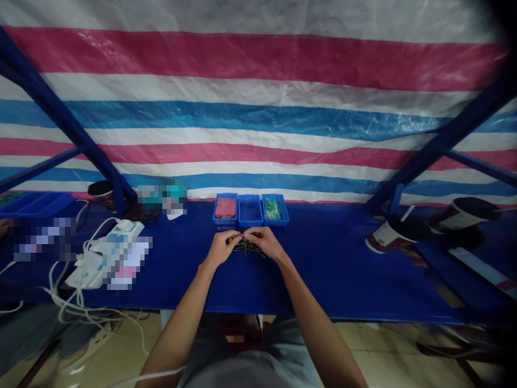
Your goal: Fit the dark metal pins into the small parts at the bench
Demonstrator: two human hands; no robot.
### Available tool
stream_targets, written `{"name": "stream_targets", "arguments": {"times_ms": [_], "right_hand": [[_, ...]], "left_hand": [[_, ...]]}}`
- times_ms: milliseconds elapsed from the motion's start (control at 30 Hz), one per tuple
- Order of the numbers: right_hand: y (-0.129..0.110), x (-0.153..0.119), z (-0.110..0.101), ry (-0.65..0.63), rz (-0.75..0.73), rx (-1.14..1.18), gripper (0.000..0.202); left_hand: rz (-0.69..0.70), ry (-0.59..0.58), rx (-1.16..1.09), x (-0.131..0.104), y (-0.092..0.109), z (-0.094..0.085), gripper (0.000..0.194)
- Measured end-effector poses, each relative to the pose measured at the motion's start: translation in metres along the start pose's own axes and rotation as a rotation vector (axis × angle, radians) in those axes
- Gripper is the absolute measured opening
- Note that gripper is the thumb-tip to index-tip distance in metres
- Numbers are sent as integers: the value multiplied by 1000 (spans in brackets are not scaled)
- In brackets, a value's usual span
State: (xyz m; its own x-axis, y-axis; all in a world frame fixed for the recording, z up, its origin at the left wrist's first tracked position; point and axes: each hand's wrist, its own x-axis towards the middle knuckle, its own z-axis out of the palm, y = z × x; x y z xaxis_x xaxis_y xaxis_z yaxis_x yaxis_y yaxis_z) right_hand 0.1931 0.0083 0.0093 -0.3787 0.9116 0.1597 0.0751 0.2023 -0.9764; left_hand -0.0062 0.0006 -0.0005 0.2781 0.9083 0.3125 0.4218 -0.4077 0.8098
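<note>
My left hand (pixel 222 247) and my right hand (pixel 265 241) meet over a small loose pile of thin dark and yellowish pieces (pixel 250 248) on the blue table. Thumb and fingers of both hands are pinched together, fingertips nearly touching; whatever lies between them is too small to make out. Just beyond stand three small blue bins in a row. Pinkish-red flat pieces fill the left bin (pixel 225 222), a few thin dark pieces lie in the middle bin (pixel 250 223), and the right bin (pixel 276 222) holds green and clear small items.
At left, a white power strip (pixel 91 267) with tangled white cables (pixel 67 302) lies near the edge. Lidded cups (pixel 390 237) stand at right. Blue frame posts (pixel 436 151) slope up both sides before a striped sheet (pixel 258 121). Another person's hand (pixel 3 227) shows at far left.
</note>
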Motion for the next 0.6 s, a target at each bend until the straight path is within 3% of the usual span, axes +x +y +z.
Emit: {"name": "stream_targets", "arguments": {"times_ms": [233, 400, 600], "right_hand": [[7, -9, 11, 201, -73, -150, 24], [5, -14, 16, 208, -215, -394, 16], [8, -15, 17, 276, -276, -463, 17]], "left_hand": [[-5, 1, 5, 0, 1, -2, 29], [-15, -3, -1, -1, 5, -4, 29], [-16, -27, 6, 0, 2, -2, 26]]}}
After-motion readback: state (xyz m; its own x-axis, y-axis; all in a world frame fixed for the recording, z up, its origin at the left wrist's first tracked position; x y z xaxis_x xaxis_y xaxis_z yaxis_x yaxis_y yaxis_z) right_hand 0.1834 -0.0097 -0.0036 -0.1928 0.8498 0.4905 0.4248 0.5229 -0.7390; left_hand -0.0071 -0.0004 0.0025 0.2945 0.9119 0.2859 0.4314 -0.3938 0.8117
